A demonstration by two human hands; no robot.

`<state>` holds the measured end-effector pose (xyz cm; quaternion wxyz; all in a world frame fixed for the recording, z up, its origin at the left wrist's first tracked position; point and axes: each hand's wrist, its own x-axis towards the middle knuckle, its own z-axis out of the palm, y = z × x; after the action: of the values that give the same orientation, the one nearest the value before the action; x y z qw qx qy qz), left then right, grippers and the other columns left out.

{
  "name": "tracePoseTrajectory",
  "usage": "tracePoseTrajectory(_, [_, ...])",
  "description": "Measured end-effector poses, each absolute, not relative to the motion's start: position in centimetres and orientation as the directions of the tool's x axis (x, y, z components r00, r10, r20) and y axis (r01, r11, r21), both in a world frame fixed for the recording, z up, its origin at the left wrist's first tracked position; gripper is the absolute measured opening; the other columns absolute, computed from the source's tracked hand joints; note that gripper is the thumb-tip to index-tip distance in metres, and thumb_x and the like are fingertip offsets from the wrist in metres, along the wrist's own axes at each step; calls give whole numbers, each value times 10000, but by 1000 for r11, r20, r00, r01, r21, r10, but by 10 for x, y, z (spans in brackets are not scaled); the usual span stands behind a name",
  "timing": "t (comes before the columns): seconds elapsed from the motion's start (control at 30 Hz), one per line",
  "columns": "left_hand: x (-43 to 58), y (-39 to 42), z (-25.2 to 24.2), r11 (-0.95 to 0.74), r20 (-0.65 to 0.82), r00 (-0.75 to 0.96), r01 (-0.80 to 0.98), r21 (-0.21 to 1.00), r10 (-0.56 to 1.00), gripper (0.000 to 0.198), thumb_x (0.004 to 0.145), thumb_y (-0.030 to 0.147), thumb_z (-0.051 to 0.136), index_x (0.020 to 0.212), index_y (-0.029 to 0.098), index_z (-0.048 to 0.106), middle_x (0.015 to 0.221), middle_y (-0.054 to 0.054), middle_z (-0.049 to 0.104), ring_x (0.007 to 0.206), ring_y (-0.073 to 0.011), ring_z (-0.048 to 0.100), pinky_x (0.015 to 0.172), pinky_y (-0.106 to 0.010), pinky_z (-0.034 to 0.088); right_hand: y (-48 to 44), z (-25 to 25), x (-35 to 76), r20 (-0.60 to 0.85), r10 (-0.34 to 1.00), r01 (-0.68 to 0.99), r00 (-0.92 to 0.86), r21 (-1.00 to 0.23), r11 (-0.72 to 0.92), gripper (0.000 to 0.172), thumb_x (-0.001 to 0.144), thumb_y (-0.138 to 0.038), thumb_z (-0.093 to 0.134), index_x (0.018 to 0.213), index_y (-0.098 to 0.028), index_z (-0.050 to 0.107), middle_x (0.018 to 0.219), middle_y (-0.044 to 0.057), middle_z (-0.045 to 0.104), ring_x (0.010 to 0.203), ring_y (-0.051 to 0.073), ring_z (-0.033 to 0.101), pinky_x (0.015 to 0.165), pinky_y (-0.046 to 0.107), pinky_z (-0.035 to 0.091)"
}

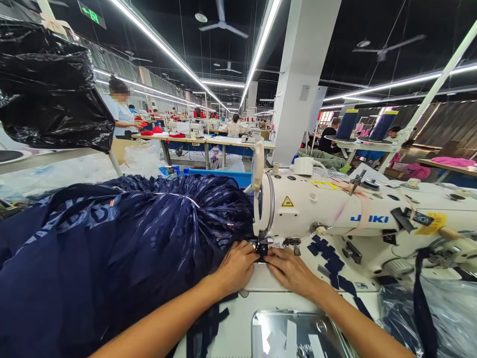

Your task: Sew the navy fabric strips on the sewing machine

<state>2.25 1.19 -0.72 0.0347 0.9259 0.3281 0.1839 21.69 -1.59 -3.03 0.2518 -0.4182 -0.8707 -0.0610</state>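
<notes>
A white Juki sewing machine [335,214] stands in front of me, its needle end at the middle of the view. A big heap of navy blue fabric [122,243] fills the left side and runs up to the needle. My left hand [236,266] lies on the fabric's edge just left of the presser foot [263,247], fingers pressed down flat on the cloth. My right hand [292,271] rests just right of the foot, fingers flat and pointing at the needle. A navy strip [335,271] trails under the machine arm to the right.
A metal plate [294,333] sits in the table near the front edge. A black plastic bag [48,84] hangs at upper left. Clear plastic [454,308] lies at lower right. Two blue thread cones [382,127] stand behind. Other people work at far tables [223,141].
</notes>
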Motion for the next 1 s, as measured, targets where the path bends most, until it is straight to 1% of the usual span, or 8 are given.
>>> tracePoseTrajectory(0.17, [21,9,-11,-796,308,739,593,124,599,302,753,21,458,960,167,622,866,-41,537,865,-185,466,754,-311,378,-16,-32,217,467,715,746,-521,-158,647,288,851,-165,390,1006,-207,630,948,71,610,864,180,570,749,323,490])
tracePoseTrajectory(0.37, [21,5,-11,-794,273,750,598,110,603,332,734,1,471,989,161,611,900,-44,532,871,-186,459,735,-306,372,-15,-36,220,484,696,713,-530,-189,675,288,857,-158,395,1034,-222,613,961,64,608,879,170,572,769,317,486])
tracePoseTrajectory(0.47, [21,3,-12,-797,272,753,594,110,599,348,729,-4,475,1004,166,606,956,-47,544,902,-189,464,751,-312,366,-15,-35,221,485,676,704,-554,-160,692,285,864,-159,386,1030,-214,611,956,71,600,873,172,566,754,316,490])
tracePoseTrajectory(0.53, [21,4,-13,-805,277,760,583,107,587,354,727,5,492,1021,173,596,1014,-44,555,951,-195,463,779,-321,361,-16,-33,219,489,663,712,-567,-114,693,289,869,-156,369,1025,-197,609,950,83,595,858,181,559,739,327,493])
tracePoseTrajectory(0.67, [18,7,-18,-835,241,803,546,68,545,324,739,92,563,1056,157,567,1064,-59,585,1018,-216,468,882,-371,326,-19,-30,216,496,646,728,-580,-40,685,286,870,-146,357,1016,-168,601,943,97,586,869,201,544,730,344,493])
tracePoseTrajectory(0.73, [16,8,-19,-842,212,818,536,54,534,349,739,110,574,1084,155,550,1107,-69,582,1072,-233,453,934,-410,291,-20,-29,215,493,646,728,-583,-35,684,273,866,-149,367,1010,-163,598,945,96,582,880,205,537,733,345,490])
tracePoseTrajectory(0.8, [14,10,-18,-843,199,822,533,64,534,368,745,89,555,1103,170,541,1153,-60,569,1126,-241,425,968,-436,261,-21,-29,214,493,647,731,-582,-33,682,264,864,-152,370,998,-163,598,936,91,579,860,199,536,734,345,487])
tracePoseTrajectory(1.0, [10,15,-14,-851,206,826,515,102,525,391,758,33,502,1109,201,547,1198,-26,551,1179,-220,396,1008,-439,236,-21,-28,213,519,635,739,-572,-8,673,256,861,-150,367,957,-156,604,898,89,575,795,185,539,723,345,480])
